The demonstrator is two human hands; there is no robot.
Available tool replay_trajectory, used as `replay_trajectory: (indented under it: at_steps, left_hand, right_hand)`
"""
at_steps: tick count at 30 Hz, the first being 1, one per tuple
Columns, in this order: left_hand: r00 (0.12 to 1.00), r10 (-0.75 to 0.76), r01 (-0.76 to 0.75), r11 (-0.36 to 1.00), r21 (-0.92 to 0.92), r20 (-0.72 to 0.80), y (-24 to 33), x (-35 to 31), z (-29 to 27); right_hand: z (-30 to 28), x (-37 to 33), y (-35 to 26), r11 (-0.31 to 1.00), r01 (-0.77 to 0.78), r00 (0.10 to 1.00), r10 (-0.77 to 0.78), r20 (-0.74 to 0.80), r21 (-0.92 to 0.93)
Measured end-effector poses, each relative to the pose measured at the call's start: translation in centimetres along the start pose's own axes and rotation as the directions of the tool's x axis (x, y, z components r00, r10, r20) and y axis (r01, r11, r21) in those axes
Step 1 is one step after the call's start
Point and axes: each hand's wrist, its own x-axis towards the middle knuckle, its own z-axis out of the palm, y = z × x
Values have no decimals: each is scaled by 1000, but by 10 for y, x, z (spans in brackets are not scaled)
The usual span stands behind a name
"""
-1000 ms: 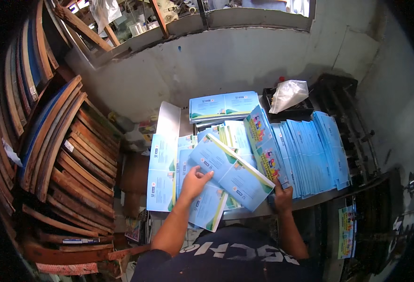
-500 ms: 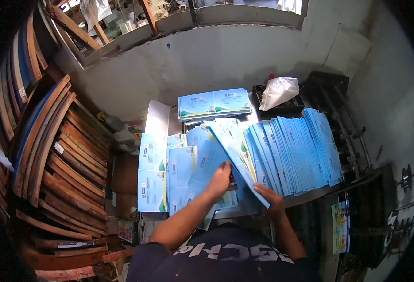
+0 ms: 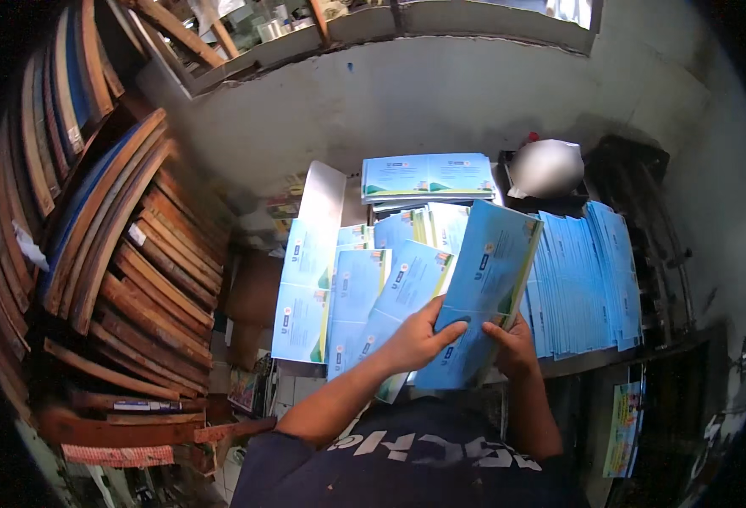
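The left of two head-worn fisheye cameras looks steeply down from close above the near side of a light-blue, rectangular printed paper sheet [image 3: 487, 284], facing past it to the grey plastered wall [image 3: 322, 127]. Left of the sheet, long brown wooden slats [image 3: 154, 311] bend toward the dark rim, their true shape uncertain.

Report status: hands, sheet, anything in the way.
Left hand and right hand both on blue sheet. Sheet held slanted. Loose sheets left, overlapping row right; neither covers it.
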Motion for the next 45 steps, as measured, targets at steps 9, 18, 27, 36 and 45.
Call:
replay_trajectory:
  at_steps: [9,18,27,36,45]
  left_hand:
    - [552,-85,760,460,458,-830,-40,-109,-212]
    - [546,249,-26,959,281,-800,84,-89,-109]
    - [989,4,19,988,153,-149,23,-24,10]
    - [782,-117,571,528,628,-613,-49,-50,-36]
    - [962,-194,239,938,251,-192,13,-17,6]
  right_hand:
    - [-20,7,8,981,154,988,-154,-11,121]
    - [-38,10,30,949,252,963,-265,49,188]
    - [-8,31,34,970,12,986,-52,161,242]
    - [-45,-11,29,894,179,983,-179,-40,410]
    - [4,22,21,981,150,989,-150,-6,125]
